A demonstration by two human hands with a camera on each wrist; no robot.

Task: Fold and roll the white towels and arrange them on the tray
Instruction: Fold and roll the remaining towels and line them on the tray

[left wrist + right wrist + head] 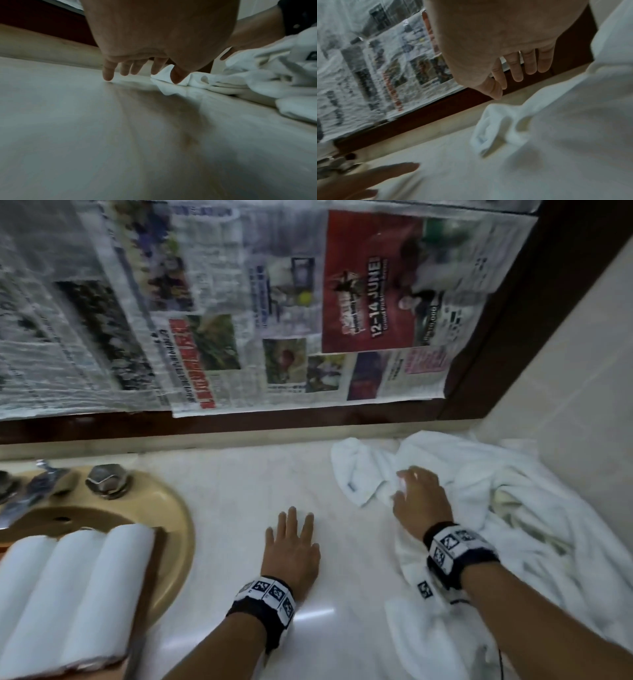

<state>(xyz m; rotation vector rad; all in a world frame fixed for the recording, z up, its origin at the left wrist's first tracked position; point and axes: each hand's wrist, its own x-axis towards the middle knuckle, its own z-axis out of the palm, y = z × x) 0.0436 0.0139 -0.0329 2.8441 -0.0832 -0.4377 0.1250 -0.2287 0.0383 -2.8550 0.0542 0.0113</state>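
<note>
A heap of crumpled white towels (pixel 520 501) (pixel 257 77) (pixel 556 135) lies on the pale counter at the right, against the wall. My right hand (pixel 416 491) (pixel 513 70) reaches over the heap's left part with straight, relaxed fingers; it grips nothing that I can see. My left hand (pixel 291 532) (pixel 135 69) lies flat on the bare counter (pixel 239 491) left of the heap, fingers spread, fingertips touching the surface. Three rolled white towels (pixel 75 594) lie side by side on a brown tray (pixel 150 583) at the lower left.
The tray sits over a beige sink (pixel 171 518) with a chrome tap (pixel 34 487) and knob (pixel 108 479). Newspaper sheets (pixel 239 302) cover the dark-framed mirror behind the counter. A tiled wall (pixel 582 405) closes off the right side.
</note>
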